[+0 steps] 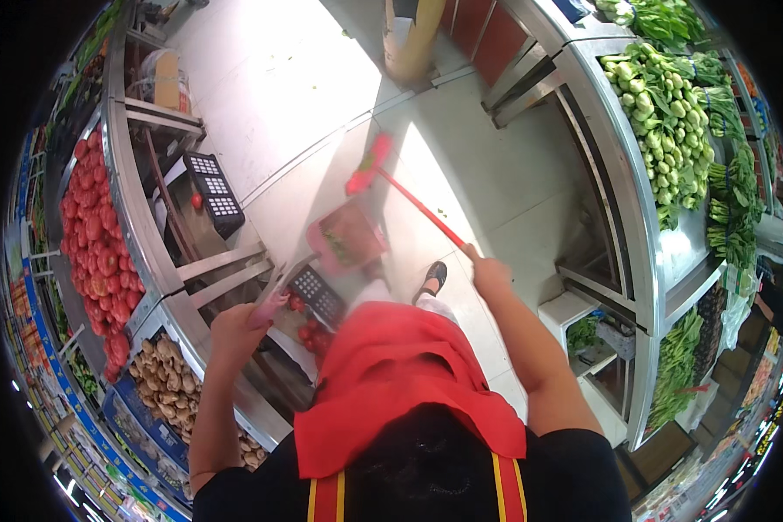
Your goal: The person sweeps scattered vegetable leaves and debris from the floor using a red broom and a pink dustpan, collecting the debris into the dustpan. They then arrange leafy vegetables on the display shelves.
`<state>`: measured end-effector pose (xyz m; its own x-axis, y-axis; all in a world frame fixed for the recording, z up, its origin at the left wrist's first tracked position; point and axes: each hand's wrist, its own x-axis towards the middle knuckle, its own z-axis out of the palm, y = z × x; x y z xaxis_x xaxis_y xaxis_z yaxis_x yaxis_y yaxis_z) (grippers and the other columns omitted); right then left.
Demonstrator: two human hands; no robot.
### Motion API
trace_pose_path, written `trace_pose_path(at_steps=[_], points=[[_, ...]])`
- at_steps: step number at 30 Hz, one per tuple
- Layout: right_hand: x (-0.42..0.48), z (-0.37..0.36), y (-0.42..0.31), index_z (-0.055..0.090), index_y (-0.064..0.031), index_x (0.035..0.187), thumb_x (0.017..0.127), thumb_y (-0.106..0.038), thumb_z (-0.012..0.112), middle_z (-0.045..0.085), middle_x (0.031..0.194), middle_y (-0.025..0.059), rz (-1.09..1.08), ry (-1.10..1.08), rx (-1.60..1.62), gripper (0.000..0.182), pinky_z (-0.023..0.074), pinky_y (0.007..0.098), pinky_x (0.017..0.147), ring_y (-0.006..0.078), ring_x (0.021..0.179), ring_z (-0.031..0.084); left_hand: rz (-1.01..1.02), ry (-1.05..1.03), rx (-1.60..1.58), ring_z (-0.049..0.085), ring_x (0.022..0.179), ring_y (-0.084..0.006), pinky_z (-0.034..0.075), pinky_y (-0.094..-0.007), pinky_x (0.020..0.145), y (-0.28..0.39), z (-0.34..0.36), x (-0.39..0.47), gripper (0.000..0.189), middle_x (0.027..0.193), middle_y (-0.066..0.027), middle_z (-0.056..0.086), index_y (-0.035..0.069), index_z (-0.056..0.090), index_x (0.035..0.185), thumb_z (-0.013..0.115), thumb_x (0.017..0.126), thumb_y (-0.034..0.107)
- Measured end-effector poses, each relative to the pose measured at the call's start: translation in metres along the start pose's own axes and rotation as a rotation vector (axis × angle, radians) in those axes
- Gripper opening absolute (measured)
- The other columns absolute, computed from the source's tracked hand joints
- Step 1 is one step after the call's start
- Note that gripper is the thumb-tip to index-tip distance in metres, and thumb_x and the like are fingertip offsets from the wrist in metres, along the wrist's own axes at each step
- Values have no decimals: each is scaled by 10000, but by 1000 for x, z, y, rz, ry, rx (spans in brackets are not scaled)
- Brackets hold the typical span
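Observation:
My right hand (pixel 489 273) is closed around the red handle of a broom (pixel 424 210). The broom's red head, blurred, is over the tiled floor with green leaf bits on it. In my left hand (pixel 243 326) is the pink grip of a long-handled dustpan (pixel 346 240). Green leaf scraps (pixel 334 243) lie in the pan, which is low over the floor in front of me, to the left of the broom handle. The broom head is beyond the pan, apart from it. Small leaf bits (pixel 442 213) lie on the tiles.
On the left, a metal stand holds tomatoes (pixel 98 241) and ginger (pixel 166 378), with black crates (pixel 214 192) below. To the right, a metal stand (pixel 633 130) bears bok choy (pixel 672 130) and other greens. A yellowish pillar (pixel 411 52) rises ahead.

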<state>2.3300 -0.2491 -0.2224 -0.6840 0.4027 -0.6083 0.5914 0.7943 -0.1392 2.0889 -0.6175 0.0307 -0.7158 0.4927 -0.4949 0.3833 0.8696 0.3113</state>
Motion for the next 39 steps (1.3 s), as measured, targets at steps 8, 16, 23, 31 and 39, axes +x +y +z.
trace_pose_path(at_steps=[8,16,23,31,39], points=[[-136,-24,115,317,-242,1322,821,-146,498,631,722,125,124,-117,-303,541,472,428,556,299,649,625,34,30,-1,562,721,-356,436,-415,626,-6,4,-4,229,742,-153,579,51,602,787,662,670,237],[-202,39,132,471,-177,1263,856,-247,477,626,832,173,388,52,366,413,457,401,663,323,763,596,138,-168,50,585,756,-341,453,-415,649,27,61,69,268,765,-146,611,77,616,779,593,730,339],[-172,63,38,474,-146,1164,904,-349,413,500,645,70,512,-25,1053,335,352,280,419,158,470,435,314,-259,-5,594,764,-337,464,-432,656,93,122,106,244,786,-124,629,109,624,814,592,739,339],[-211,-23,-52,483,-123,1093,929,-339,373,398,575,-19,666,-523,1690,293,258,199,349,66,388,306,272,-253,124,601,788,-320,471,-425,674,142,155,119,246,800,-125,632,104,625,829,589,727,325],[-266,-59,-22,397,-124,1301,924,-281,394,372,553,-21,769,-386,1705,409,251,198,343,66,372,288,178,-223,12,595,770,-339,464,-432,675,102,87,121,254,799,-140,629,82,620,805,598,734,325]])
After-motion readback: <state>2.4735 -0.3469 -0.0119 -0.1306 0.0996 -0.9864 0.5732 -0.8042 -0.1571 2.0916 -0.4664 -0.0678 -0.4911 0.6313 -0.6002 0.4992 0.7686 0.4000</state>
